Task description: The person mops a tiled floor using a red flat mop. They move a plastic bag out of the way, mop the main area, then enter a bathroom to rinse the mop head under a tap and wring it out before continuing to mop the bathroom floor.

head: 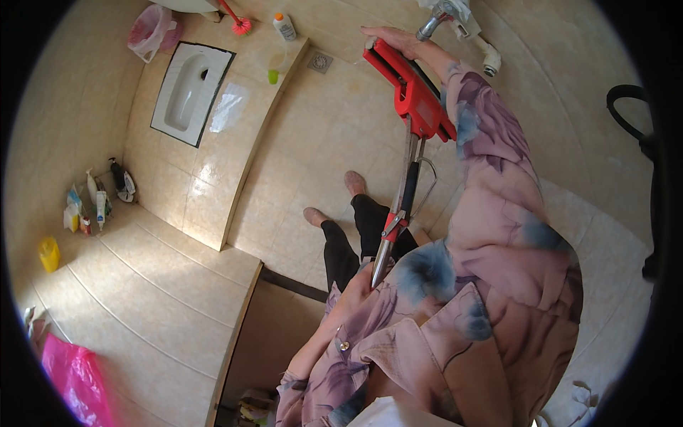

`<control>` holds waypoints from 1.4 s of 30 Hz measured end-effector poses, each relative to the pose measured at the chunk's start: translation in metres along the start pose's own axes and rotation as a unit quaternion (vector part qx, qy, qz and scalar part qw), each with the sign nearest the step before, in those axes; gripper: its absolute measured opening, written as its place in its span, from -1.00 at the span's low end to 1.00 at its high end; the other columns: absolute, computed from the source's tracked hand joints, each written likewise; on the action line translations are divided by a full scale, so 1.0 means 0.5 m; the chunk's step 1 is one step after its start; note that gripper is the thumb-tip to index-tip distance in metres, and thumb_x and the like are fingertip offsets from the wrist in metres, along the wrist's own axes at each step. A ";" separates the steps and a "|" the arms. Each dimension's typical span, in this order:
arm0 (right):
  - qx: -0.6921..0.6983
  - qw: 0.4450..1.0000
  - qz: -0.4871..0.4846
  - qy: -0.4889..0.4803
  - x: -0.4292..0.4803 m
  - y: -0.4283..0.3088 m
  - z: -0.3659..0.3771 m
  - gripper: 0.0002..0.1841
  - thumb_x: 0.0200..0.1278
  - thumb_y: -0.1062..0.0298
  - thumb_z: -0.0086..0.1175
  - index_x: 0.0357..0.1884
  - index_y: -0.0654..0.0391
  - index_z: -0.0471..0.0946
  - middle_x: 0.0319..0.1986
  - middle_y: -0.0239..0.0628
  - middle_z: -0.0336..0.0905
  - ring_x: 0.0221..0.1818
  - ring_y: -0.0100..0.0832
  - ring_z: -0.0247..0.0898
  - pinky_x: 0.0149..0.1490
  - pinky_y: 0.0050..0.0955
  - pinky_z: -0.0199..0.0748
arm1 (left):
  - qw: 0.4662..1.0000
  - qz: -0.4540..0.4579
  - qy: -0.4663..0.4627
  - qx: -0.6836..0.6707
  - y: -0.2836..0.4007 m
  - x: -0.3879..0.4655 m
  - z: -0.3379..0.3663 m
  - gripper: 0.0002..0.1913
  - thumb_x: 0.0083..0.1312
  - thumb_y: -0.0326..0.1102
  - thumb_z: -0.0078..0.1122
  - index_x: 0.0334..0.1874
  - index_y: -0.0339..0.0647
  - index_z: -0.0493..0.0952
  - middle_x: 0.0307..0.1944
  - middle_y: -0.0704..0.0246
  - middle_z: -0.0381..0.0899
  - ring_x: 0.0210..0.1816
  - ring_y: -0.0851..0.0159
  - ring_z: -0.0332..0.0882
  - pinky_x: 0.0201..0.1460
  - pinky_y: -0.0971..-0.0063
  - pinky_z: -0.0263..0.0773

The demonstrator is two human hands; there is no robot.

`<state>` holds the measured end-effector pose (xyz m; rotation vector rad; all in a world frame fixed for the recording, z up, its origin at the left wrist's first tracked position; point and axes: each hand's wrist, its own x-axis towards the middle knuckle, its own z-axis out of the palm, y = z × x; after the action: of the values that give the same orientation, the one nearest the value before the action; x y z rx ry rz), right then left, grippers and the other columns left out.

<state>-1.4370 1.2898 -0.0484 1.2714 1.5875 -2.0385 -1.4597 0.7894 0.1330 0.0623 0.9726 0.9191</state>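
Observation:
A sponge mop with a red plastic squeeze head (421,104) stands tilted across the middle of the view, its head up towards the wall. My left hand (356,288) is closed around the metal mop pole (381,261), below the wire squeeze lever (429,184). My right hand (397,40) reaches to the far end of the mop head with its fingers stretched out to the left. The red head hides part of it, so whether it grips the head is unclear. Close above my right wrist is a metal tap (435,20).
A white plastic drain pipe (488,58) comes down beside the tap. A raised tiled step (272,123) holds a squat toilet (184,96), a white bottle (284,26) and a red brush (241,25). Toiletries (96,200) and a pink plastic bag (74,373) lie on a tiled ledge (160,299).

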 end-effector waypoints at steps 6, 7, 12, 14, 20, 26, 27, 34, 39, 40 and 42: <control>0.085 0.966 -0.072 0.234 0.033 0.044 0.015 -0.43 0.24 -0.30 -0.03 -0.28 0.12 0.55 -0.44 -0.31 0.59 -0.46 -0.41 0.48 -0.27 -0.40 0.46 | 1.000 0.000 0.006 0.000 0.005 0.011 0.002 -0.75 0.33 -0.38 0.12 0.00 -0.30 0.42 -0.25 0.45 0.43 -0.16 0.50 0.34 -0.04 0.61 0.28; 0.091 0.970 -0.082 0.212 0.027 0.048 0.008 -0.42 0.25 -0.30 -0.04 -0.23 0.13 0.55 -0.39 -0.31 0.60 -0.40 -0.43 0.48 -0.22 -0.38 0.46 | 1.000 0.001 0.006 0.004 0.006 0.011 0.001 -0.76 0.33 -0.38 0.12 -0.01 -0.30 0.42 -0.26 0.45 0.43 -0.17 0.50 0.34 -0.04 0.61 0.28; 0.193 0.981 -0.015 -0.004 -0.076 0.093 -0.036 -0.33 0.27 -0.35 -0.13 -0.01 0.13 0.51 -0.11 -0.28 0.57 -0.11 -0.47 0.45 0.02 -0.32 0.39 | 0.999 0.006 0.017 0.032 -0.002 0.023 0.003 -0.78 0.32 -0.38 0.12 -0.04 -0.28 0.42 -0.28 0.47 0.41 -0.19 0.51 0.32 -0.07 0.61 0.27; 0.131 0.991 0.010 -0.014 -0.097 0.138 -0.020 -0.34 0.30 -0.33 -0.18 0.03 0.12 0.51 -0.07 -0.29 0.55 -0.06 -0.44 0.43 0.05 -0.31 0.37 | 0.999 0.009 0.022 0.035 -0.002 0.027 0.001 -0.79 0.32 -0.38 0.12 -0.06 -0.28 0.41 -0.29 0.47 0.40 -0.20 0.51 0.32 -0.08 0.61 0.27; 0.047 0.982 0.037 0.180 -0.002 0.216 0.012 -0.51 0.38 -0.05 -0.20 0.02 0.16 0.49 -0.09 -0.26 0.54 -0.11 -0.37 0.45 0.02 -0.37 0.40 | 0.999 -0.007 0.031 0.044 0.001 0.030 -0.005 -0.82 0.32 -0.38 0.11 -0.10 -0.26 0.41 -0.32 0.49 0.38 -0.22 0.52 0.30 -0.10 0.61 0.26; -0.022 0.990 -0.076 0.114 -0.040 0.209 -0.062 -0.42 0.38 -0.20 -0.30 -0.09 0.12 0.54 -0.29 -0.25 0.61 -0.28 -0.38 0.50 -0.10 -0.31 0.42 | 0.998 -0.007 0.038 0.054 -0.010 0.033 -0.002 -0.84 0.32 -0.39 0.11 -0.13 -0.25 0.41 -0.35 0.51 0.35 -0.25 0.53 0.28 -0.13 0.61 0.25; 0.008 0.995 -0.059 0.086 -0.064 0.214 -0.070 -0.45 0.38 -0.20 -0.30 -0.14 0.08 0.54 -0.32 -0.32 0.61 -0.33 -0.44 0.49 -0.18 -0.35 0.42 | 0.997 -0.007 0.041 0.058 -0.011 0.032 -0.002 -0.85 0.32 -0.39 0.11 -0.14 -0.25 0.40 -0.35 0.51 0.35 -0.25 0.53 0.28 -0.14 0.61 0.25; 0.009 0.984 0.047 0.172 -0.089 0.307 -0.070 -0.49 0.33 -0.13 -0.22 -0.14 0.12 0.54 -0.28 -0.25 0.61 -0.30 -0.31 0.54 -0.19 -0.28 0.48 | 0.993 -0.007 0.067 0.095 -0.020 0.028 0.002 -0.87 0.31 -0.39 0.11 -0.19 -0.23 0.40 -0.39 0.53 0.32 -0.28 0.54 0.26 -0.17 0.61 0.24; -0.171 0.933 0.081 0.307 -0.039 0.327 -0.084 -0.44 0.31 -0.11 -0.25 -0.15 0.21 0.58 -0.15 -0.03 0.61 -0.08 -0.12 0.54 -0.10 -0.22 0.50 | 0.982 -0.021 0.104 0.156 -0.005 0.044 0.029 -0.89 0.31 -0.39 0.11 -0.22 -0.22 0.40 -0.41 0.54 0.30 -0.30 0.55 0.24 -0.20 0.60 0.23; -0.230 0.912 0.074 0.331 -0.050 0.319 -0.077 -0.42 0.32 -0.12 -0.28 -0.13 0.22 0.58 -0.12 0.03 0.60 -0.04 -0.07 0.53 -0.07 -0.19 0.49 | 0.982 -0.023 0.105 0.158 0.001 0.046 0.036 -0.89 0.31 -0.39 0.10 -0.27 -0.20 0.36 -0.43 0.56 0.25 -0.32 0.55 0.20 -0.24 0.61 0.19; -0.327 0.875 0.041 0.356 -0.093 0.292 -0.050 -0.47 0.33 -0.10 -0.25 -0.12 0.14 0.59 -0.12 0.01 0.60 -0.04 -0.01 0.52 -0.06 -0.13 0.49 | 0.973 -0.018 0.111 0.202 0.012 0.038 0.051 -0.84 0.32 -0.37 0.09 -0.37 -0.15 0.30 -0.47 0.60 0.15 -0.37 0.56 0.12 -0.31 0.61 0.12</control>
<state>-1.3013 1.2445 -0.1090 1.8183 2.1860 -0.8146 -1.4407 0.8150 0.1377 0.2909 1.3550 0.6923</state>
